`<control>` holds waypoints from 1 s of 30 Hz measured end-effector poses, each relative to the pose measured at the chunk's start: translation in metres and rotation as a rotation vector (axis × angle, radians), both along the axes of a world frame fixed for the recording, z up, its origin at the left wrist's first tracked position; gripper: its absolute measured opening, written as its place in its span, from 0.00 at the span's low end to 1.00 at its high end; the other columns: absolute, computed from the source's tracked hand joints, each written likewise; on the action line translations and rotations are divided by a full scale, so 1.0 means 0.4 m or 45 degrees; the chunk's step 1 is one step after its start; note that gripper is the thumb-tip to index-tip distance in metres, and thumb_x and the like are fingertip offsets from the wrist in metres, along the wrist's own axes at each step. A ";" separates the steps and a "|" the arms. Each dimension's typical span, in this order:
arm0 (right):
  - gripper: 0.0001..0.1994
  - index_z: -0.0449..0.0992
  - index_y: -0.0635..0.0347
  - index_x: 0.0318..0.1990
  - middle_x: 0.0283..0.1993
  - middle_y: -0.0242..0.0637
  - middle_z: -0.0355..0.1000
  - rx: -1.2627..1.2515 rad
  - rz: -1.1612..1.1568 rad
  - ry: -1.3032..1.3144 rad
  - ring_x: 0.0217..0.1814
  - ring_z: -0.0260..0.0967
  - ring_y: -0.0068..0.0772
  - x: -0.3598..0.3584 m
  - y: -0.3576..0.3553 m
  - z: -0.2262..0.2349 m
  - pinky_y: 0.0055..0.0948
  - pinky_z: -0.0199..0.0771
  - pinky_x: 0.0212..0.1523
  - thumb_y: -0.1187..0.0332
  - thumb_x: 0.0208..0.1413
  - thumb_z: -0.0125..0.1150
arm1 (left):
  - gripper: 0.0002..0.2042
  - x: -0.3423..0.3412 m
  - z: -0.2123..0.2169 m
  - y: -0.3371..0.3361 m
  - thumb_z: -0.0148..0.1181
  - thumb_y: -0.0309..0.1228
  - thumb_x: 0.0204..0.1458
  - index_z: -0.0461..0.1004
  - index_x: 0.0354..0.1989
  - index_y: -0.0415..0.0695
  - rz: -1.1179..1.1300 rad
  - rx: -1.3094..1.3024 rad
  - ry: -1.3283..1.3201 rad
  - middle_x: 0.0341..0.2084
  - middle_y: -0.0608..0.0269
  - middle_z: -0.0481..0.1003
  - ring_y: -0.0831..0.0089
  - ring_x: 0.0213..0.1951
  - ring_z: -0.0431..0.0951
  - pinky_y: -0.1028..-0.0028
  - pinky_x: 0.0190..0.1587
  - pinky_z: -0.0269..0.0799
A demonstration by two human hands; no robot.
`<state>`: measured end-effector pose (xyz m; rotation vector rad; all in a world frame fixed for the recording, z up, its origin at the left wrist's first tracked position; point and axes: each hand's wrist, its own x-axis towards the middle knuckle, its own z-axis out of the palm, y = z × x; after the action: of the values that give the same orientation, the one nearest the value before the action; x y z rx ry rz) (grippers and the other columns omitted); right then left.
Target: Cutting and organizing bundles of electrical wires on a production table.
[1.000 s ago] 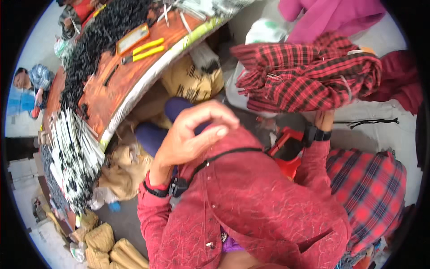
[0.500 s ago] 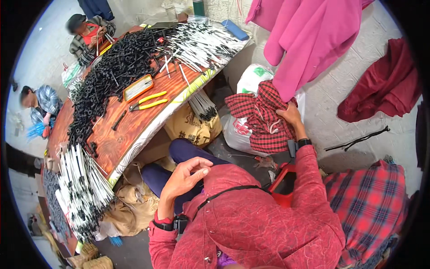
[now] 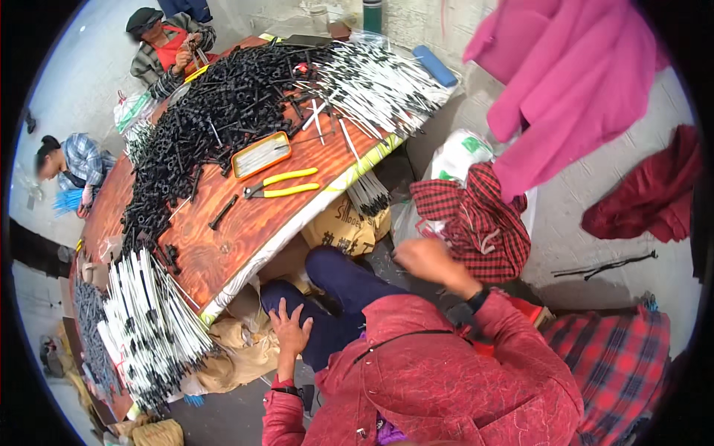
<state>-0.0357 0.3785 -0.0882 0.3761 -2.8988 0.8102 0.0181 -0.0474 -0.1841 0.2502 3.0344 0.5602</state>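
Observation:
My left hand (image 3: 290, 327) rests with fingers spread on my dark-trousered thigh, holding nothing. My right hand (image 3: 428, 262) is in the air in front of me, beside a red-and-black checked cloth (image 3: 491, 238) and apart from it. Motion smears its fingers, so I cannot tell whether they hold anything. The checked cloth lies over white plastic bags (image 3: 457, 156) by the wall. On the wooden table (image 3: 223, 256) ahead of me lie yellow-handled pliers (image 3: 282, 183) and an orange-rimmed tray (image 3: 260, 154) with thin white pieces in it.
Black plastic parts (image 3: 216, 111) are heaped along the table, with white black-tipped sticks (image 3: 379, 85) at its far right end. More such sticks (image 3: 152, 327) stand bundled at the near left. A pink garment (image 3: 565, 82) hangs at the right. Two people work across the table.
My right hand has left the checked cloth and come back toward my lap. My left hand has lowered onto my thigh. The view has shifted, so the table appears farther right.

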 end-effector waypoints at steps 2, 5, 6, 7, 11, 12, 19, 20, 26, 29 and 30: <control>0.17 0.81 0.53 0.35 0.38 0.45 0.79 -0.129 0.376 -0.454 0.41 0.77 0.54 -0.026 -0.131 -0.082 0.49 0.76 0.41 0.52 0.60 0.53 | 0.19 -0.035 -0.006 0.025 0.68 0.42 0.47 0.80 0.49 0.56 0.001 0.034 0.023 0.70 0.51 0.56 0.31 0.67 0.51 0.41 0.68 0.51; 0.20 0.81 0.54 0.34 0.35 0.47 0.79 0.065 0.607 -0.700 0.39 0.77 0.54 -0.046 -0.305 -0.174 0.50 0.76 0.39 0.48 0.60 0.52 | 0.18 -0.069 -0.043 0.005 0.69 0.41 0.46 0.80 0.48 0.57 0.028 0.001 0.017 0.69 0.51 0.56 0.31 0.67 0.52 0.41 0.68 0.50; 0.20 0.80 0.55 0.34 0.34 0.48 0.78 0.161 0.574 -0.755 0.39 0.77 0.54 -0.064 -0.336 -0.181 0.50 0.76 0.38 0.47 0.60 0.53 | 0.18 -0.090 -0.050 0.005 0.69 0.41 0.45 0.80 0.47 0.57 0.027 -0.017 0.022 0.69 0.51 0.56 0.31 0.67 0.52 0.40 0.68 0.50; 0.20 0.78 0.56 0.35 0.34 0.50 0.78 0.259 0.540 -0.812 0.39 0.77 0.54 -0.082 -0.362 -0.188 0.49 0.76 0.38 0.47 0.60 0.54 | 0.18 -0.099 -0.055 0.005 0.69 0.41 0.45 0.80 0.47 0.57 0.035 0.000 0.007 0.69 0.51 0.56 0.31 0.67 0.52 0.40 0.68 0.50; 0.20 0.79 0.57 0.42 0.41 0.55 0.77 0.521 0.583 -1.125 0.46 0.76 0.55 -0.157 -0.419 -0.158 0.51 0.76 0.45 0.49 0.59 0.56 | 0.17 -0.131 -0.039 0.031 0.66 0.40 0.48 0.81 0.47 0.55 0.345 0.134 -0.287 0.63 0.48 0.66 0.37 0.63 0.61 0.40 0.68 0.49; 0.20 0.79 0.57 0.42 0.41 0.55 0.77 0.530 0.573 -1.142 0.46 0.76 0.55 -0.171 -0.439 -0.187 0.51 0.76 0.45 0.49 0.59 0.56 | 0.17 -0.123 -0.058 0.021 0.65 0.41 0.49 0.80 0.48 0.52 0.423 0.171 -0.359 0.60 0.46 0.69 0.39 0.61 0.64 0.42 0.67 0.52; 0.25 0.75 0.59 0.57 0.58 0.56 0.71 0.066 0.585 -0.524 0.58 0.71 0.55 -0.179 -0.451 -0.272 0.50 0.71 0.59 0.53 0.56 0.60 | 0.21 -0.120 -0.040 -0.034 0.63 0.45 0.53 0.79 0.51 0.46 0.265 0.321 -0.691 0.54 0.44 0.74 0.43 0.55 0.73 0.49 0.61 0.66; 0.25 0.75 0.59 0.57 0.58 0.56 0.71 0.067 0.576 -0.525 0.58 0.71 0.55 -0.189 -0.455 -0.254 0.50 0.71 0.59 0.53 0.56 0.60 | 0.21 -0.113 -0.019 -0.033 0.63 0.45 0.53 0.79 0.52 0.46 0.262 0.336 -0.520 0.54 0.44 0.74 0.43 0.54 0.74 0.50 0.59 0.68; 0.22 0.80 0.58 0.50 0.52 0.50 0.76 0.495 0.512 -1.069 0.56 0.74 0.52 -0.227 -0.464 -0.098 0.49 0.73 0.56 0.51 0.56 0.59 | 0.20 -0.094 0.073 -0.026 0.62 0.45 0.53 0.78 0.53 0.51 0.478 0.536 -0.346 0.55 0.45 0.74 0.44 0.58 0.71 0.47 0.62 0.65; 0.21 0.82 0.58 0.46 0.47 0.47 0.78 0.623 0.534 -1.248 0.52 0.76 0.50 -0.229 -0.452 -0.026 0.48 0.75 0.52 0.50 0.57 0.59 | 0.20 -0.119 0.173 -0.031 0.63 0.47 0.53 0.78 0.53 0.57 0.306 0.347 -0.697 0.56 0.45 0.73 0.45 0.62 0.67 0.43 0.65 0.58; 0.21 0.82 0.57 0.44 0.44 0.45 0.79 0.610 0.547 -1.240 0.50 0.77 0.50 -0.224 -0.438 -0.014 0.48 0.77 0.48 0.49 0.57 0.58 | 0.20 -0.114 0.190 -0.032 0.63 0.47 0.53 0.78 0.53 0.57 0.287 0.336 -0.687 0.56 0.45 0.73 0.45 0.62 0.67 0.43 0.65 0.58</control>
<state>-0.1253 0.2033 -0.0939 0.8756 -4.0237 0.3509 -0.0276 -0.0602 -0.1082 -0.2089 2.4747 0.8782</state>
